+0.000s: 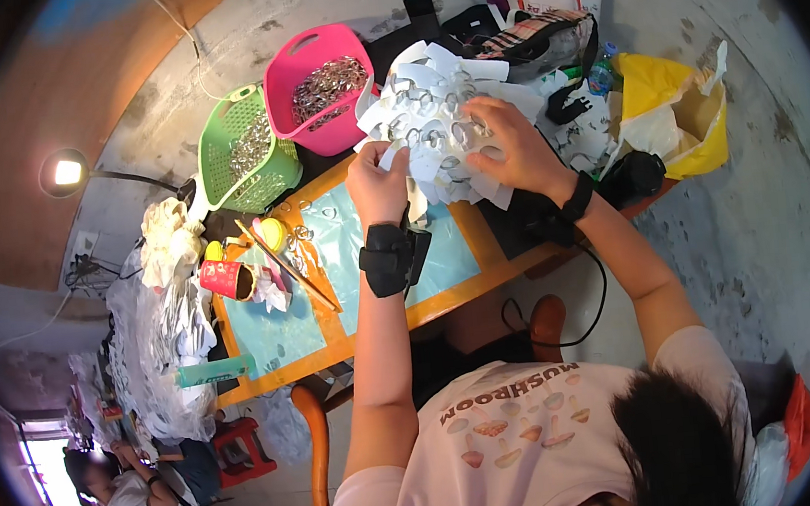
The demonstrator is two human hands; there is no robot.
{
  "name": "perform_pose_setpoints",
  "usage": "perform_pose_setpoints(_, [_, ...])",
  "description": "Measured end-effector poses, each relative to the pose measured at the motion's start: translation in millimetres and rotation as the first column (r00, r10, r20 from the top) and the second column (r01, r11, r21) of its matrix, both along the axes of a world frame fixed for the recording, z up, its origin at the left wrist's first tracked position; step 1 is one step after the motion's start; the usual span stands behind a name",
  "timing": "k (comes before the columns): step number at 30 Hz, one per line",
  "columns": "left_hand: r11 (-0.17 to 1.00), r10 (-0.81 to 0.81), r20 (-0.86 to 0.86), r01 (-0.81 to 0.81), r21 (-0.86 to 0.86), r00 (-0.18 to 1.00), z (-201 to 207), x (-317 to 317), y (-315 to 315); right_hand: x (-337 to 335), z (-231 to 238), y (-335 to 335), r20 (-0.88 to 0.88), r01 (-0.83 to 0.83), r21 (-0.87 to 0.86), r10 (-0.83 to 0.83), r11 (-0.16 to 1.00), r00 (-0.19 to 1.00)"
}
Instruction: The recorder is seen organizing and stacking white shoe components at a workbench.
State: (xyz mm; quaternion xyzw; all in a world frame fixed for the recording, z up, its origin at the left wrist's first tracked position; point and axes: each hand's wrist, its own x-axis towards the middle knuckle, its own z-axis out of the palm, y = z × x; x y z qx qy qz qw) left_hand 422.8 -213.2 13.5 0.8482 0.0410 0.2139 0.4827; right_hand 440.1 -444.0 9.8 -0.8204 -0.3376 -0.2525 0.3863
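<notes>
A heap of white paper pieces (425, 182) with silvery rings lying on and among them rises at the far middle of the table. At the heap's near left edge, my left hand (378, 190) is closed, its thumb and fingers pinching a small white paper piece (391, 155). My right hand (524, 156) reaches over the right side of the heap, thumb and fingers spread apart, fingertips at the rings. Whether those fingertips touch a ring is hard to make out. Black bands circle both my wrists.
Pink (284, 100) and green baskets (214, 164) of metal rings stand left of the heap. A red cup (222, 279), a wooden stick (289, 268) and a teal tube (215, 371) lie nearer. A yellow bag (703, 131) stands right; another person (152, 497) sits lower left.
</notes>
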Motion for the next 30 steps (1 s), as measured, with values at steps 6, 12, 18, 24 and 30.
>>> perform_pose_setpoints(6, [0.988,0.005,-0.036,-0.011,-0.152,0.999,-26,6,6,1,-8,-17,-0.137,0.078,0.141,-0.059,0.987,0.989])
perform_pose_setpoints(12, [0.947,-0.016,0.030,0.025,-0.321,0.999,-32,4,-1,8,-21,-21,-0.371,0.158,0.243,-0.059,0.957,0.927])
perform_pose_setpoints(18, [0.956,-0.126,0.119,0.152,-0.250,0.985,-43,6,5,17,-31,-22,-0.417,0.151,0.188,-0.060,0.971,0.907])
perform_pose_setpoints(24, [0.992,-0.012,0.255,0.043,-0.119,0.967,-31,-6,-8,11,-14,-18,-0.158,0.175,0.041,-0.167,0.984,0.973])
perform_pose_setpoints(30, [0.996,0.037,0.308,-0.058,0.061,0.951,-19,-22,-8,-8,5,-18,-0.514,0.068,0.350,0.131,0.934,0.848])
